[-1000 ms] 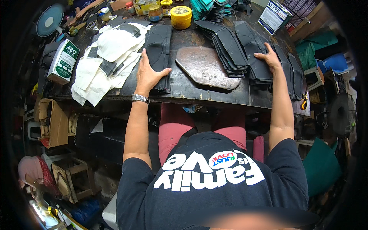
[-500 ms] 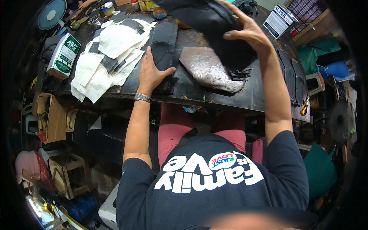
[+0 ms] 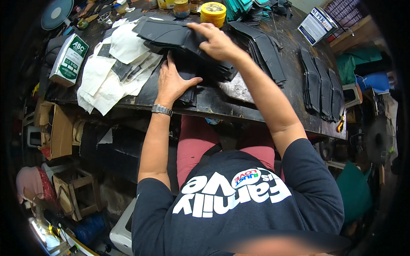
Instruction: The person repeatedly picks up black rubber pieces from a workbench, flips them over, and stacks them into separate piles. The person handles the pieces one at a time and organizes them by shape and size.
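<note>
My right hand [image 3: 215, 42] grips a thick stack of black leather-like cut pieces [image 3: 166, 34], holding it raised and slanted above the table. Its fingers lie along the stack's top edge, and the thumb is hidden. My left hand [image 3: 174, 83], with a metal watch at the wrist, lies with thumb and fingers spread over more black pieces [image 3: 188, 99] at the table's near edge. The raised stack overhangs the left fingertips. To the right, a worn silvery slab [image 3: 239, 88] shows partly behind my right forearm. Another row of black pieces [image 3: 260, 51] lies beyond it.
White sheets [image 3: 96, 81] are heaped at the left, beside a green-and-white tin [image 3: 70, 59]. A yellow tub [image 3: 213, 14] and teal pieces [image 3: 241, 8] stand at the back. More black stacks [image 3: 320, 85], a yellow-handled cutter [image 3: 340, 126] and another tin [image 3: 317, 25] are on the right.
My right hand has swung the black stack leftward and down, from above the silvery slab to over my left hand. The left hand has barely moved. The row of black pieces behind now shows.
</note>
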{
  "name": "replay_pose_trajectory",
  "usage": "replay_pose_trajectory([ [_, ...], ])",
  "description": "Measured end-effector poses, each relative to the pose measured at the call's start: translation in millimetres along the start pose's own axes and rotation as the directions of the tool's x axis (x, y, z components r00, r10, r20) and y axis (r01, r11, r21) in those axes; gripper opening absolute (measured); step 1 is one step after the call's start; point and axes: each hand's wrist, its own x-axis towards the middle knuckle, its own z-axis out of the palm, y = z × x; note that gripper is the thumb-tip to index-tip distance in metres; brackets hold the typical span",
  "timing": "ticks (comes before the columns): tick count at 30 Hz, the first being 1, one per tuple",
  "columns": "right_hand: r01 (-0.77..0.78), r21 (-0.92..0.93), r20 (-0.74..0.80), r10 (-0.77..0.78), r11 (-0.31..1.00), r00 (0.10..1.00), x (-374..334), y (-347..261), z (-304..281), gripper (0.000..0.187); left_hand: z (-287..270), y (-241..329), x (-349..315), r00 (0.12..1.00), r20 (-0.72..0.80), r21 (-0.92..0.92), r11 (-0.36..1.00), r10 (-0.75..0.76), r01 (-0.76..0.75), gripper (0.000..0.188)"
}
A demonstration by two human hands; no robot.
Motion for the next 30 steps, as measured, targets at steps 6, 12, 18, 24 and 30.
replay_pose_trajectory([
  [6, -0.078, -0.229, -0.18, 0.036, 0.97, 0.983, -19.5, -12.4, 39.6, 0.093, 4.1, -8.9, 11.4, 0.998, -0.017, -0.032, 0.998, 0.061, -0.062, 0.129],
  [12, -0.122, -0.343, -0.152, 0.073, 0.931, 0.986, -12.8, -1.9, 44.7, 0.096, 4.8, -9.3, 30.8, 0.998, 0.049, 0.002, 0.999, 0.051, -0.051, 0.127],
  [18, -0.163, -0.31, -0.103, 0.137, 0.937, 0.985, -23.3, -10.3, 24.3, 0.103, -2.5, -8.7, 22.4, 0.997, 0.019, -0.045, 0.996, 0.073, -0.072, 0.13],
  [24, -0.228, -0.283, -0.53, 0.046, 0.932, 0.847, -81.6, 18.5, -54.4, 0.089, -1.8, -21.1, -15.6, 0.967, -0.19, -0.099, 0.977, 0.169, -0.19, 0.112],
  [30, -0.821, 0.179, -0.304, 0.824, 0.543, 0.478, -133.2, 84.2, -107.8, 0.103, 6.9, -27.0, -31.3, 0.961, -0.249, -0.22, 0.959, 0.123, -0.18, 0.078],
])
